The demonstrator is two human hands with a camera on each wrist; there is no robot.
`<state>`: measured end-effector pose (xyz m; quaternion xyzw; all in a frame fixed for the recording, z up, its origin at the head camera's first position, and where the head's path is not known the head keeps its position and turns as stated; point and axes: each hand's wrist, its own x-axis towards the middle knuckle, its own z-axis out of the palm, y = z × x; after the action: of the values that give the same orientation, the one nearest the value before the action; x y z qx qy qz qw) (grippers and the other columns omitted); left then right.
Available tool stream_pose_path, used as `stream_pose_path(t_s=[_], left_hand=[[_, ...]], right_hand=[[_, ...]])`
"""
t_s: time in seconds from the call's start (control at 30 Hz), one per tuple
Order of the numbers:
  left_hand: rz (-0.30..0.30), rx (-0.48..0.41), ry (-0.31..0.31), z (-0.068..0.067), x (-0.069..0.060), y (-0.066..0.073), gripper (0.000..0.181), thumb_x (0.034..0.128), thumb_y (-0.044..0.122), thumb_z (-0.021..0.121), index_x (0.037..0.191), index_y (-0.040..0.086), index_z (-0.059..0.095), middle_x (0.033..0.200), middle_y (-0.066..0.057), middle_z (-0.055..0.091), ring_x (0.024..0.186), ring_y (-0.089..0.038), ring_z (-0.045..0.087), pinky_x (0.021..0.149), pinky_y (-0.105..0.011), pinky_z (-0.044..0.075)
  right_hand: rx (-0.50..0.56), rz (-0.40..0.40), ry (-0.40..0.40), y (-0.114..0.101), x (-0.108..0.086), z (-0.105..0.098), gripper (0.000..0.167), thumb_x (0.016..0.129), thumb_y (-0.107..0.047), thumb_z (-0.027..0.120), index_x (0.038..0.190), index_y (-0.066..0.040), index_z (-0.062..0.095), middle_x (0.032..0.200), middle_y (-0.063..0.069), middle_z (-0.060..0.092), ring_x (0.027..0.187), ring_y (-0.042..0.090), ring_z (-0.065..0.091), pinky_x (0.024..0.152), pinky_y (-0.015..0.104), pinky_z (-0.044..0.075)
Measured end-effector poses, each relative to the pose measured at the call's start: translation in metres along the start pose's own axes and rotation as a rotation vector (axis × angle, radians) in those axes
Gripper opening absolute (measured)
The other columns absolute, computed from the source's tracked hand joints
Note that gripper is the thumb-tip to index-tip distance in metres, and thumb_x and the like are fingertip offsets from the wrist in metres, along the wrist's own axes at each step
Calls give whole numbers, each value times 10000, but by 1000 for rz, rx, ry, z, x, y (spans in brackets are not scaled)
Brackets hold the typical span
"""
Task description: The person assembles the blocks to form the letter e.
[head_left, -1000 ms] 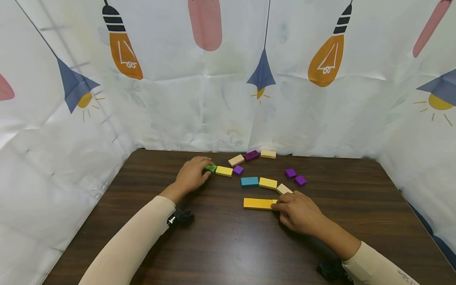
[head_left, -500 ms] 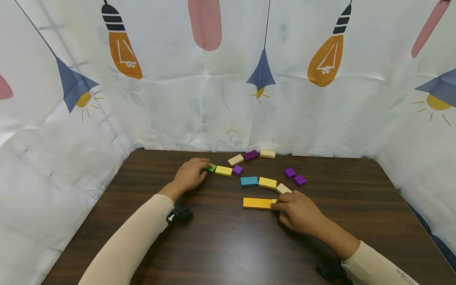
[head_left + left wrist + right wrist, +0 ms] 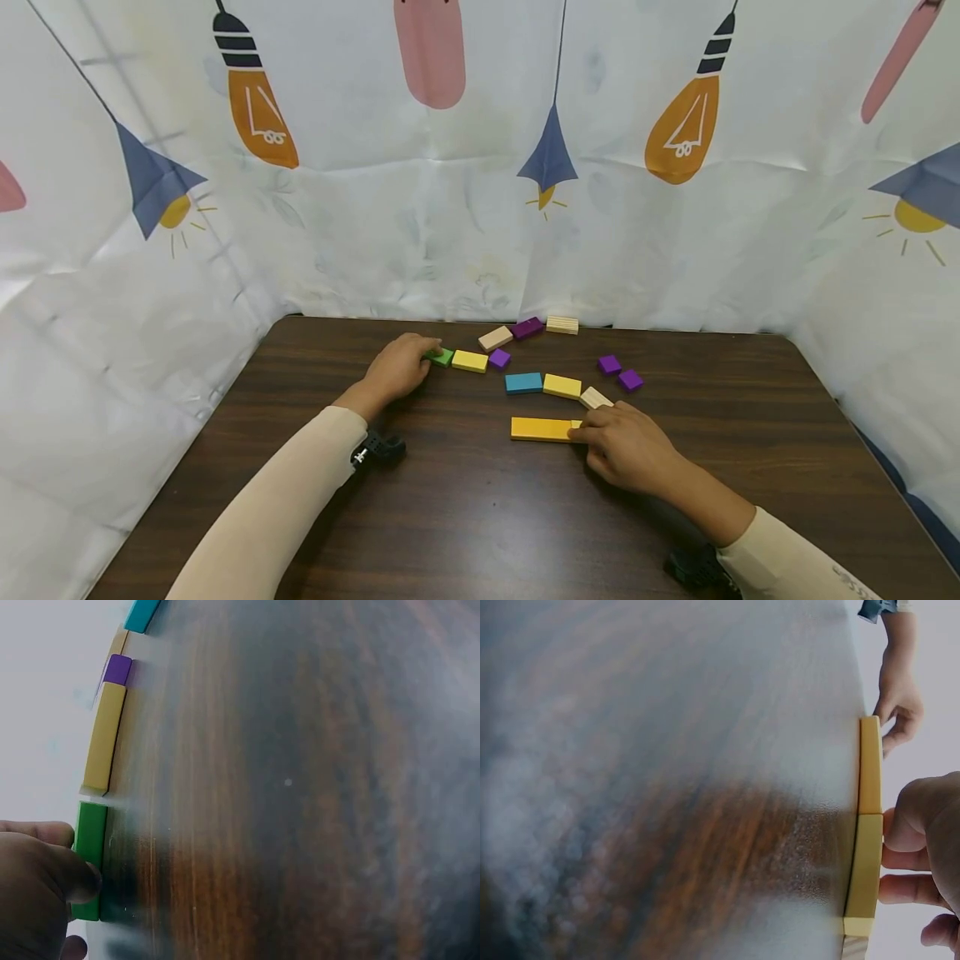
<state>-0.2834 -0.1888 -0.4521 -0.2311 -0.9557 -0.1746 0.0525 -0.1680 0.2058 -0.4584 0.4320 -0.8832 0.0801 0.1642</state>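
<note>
In the head view my left hand (image 3: 397, 367) pinches a green block (image 3: 445, 358) at the left end of a short row. The left wrist view shows the thumb (image 3: 79, 874) on the near face of the green block (image 3: 90, 851), with fingers behind it. A yellow block (image 3: 105, 739) stands just beyond. Fingers of my right hand (image 3: 633, 446) rest at the right end of an orange-yellow strip (image 3: 542, 429), covering part of it. In the right wrist view, fingertips touch the upper edge of a yellow block (image 3: 865, 862), which meets an orange one (image 3: 870, 765).
Beside the green block lie a yellow block (image 3: 470, 362) and a purple one (image 3: 499, 359). Blue (image 3: 523, 383), yellow (image 3: 562, 386) and beige (image 3: 596, 398) blocks form a line ahead of the right hand. More blocks lie near the table's back edge; two purple ones (image 3: 609, 365) sit right.
The left hand's fingers have shifted slightly left and closer over the green block, which is turned a little. My right hand has stayed in place.
</note>
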Motion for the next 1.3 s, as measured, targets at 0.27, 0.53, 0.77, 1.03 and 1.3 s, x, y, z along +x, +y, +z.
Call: stream_pose_path(t_s=[0.27, 0.53, 0.77, 1.03, 1.3], left_hand=[[-3, -1, 10, -1, -1, -7, 246, 924, 16, 708, 1160, 75, 745, 1273, -124, 678, 1229, -370, 556, 1008, -547, 463], [-26, -36, 6, -5, -5, -8, 259, 938, 90, 709, 1195, 87, 732, 1286, -120, 649, 1237, -362, 552, 1008, -552, 460], [-20, -99, 16, -9, -11, 7, 244, 936, 106, 714, 1178, 86, 737, 1231, -108, 657, 1161, -322, 587, 950, -511, 493], [17, -124, 36, -11, -16, 29, 240, 922, 99, 723, 1158, 68, 750, 1202, -115, 666, 1090, -300, 609, 890, -478, 517], [39, -118, 25, -9, -20, 44, 255, 907, 110, 730, 1161, 90, 750, 1167, -90, 677, 1024, -251, 613, 855, -442, 528]], right_hand=[[3, -3, 4, 0, 1, 0, 282, 779, -81, 760, 1045, -156, 816, 918, -51, 676, 828, 126, 622, 738, 344, 464], [2, 6, -4, 0, 1, -1, 273, 785, -80, 759, 1045, -144, 815, 913, -45, 673, 823, 127, 619, 734, 342, 459], [6, -4, 5, 1, 1, 0, 267, 775, -74, 768, 1030, -140, 812, 913, -43, 676, 829, 130, 625, 738, 350, 467], [5, -8, 4, 0, 1, 0, 279, 775, -67, 760, 1041, -135, 811, 916, -34, 674, 823, 133, 619, 743, 356, 471], [1, -15, 19, 0, 1, 0, 277, 763, -67, 767, 1026, -140, 810, 910, -45, 671, 826, 130, 619, 735, 352, 467]])
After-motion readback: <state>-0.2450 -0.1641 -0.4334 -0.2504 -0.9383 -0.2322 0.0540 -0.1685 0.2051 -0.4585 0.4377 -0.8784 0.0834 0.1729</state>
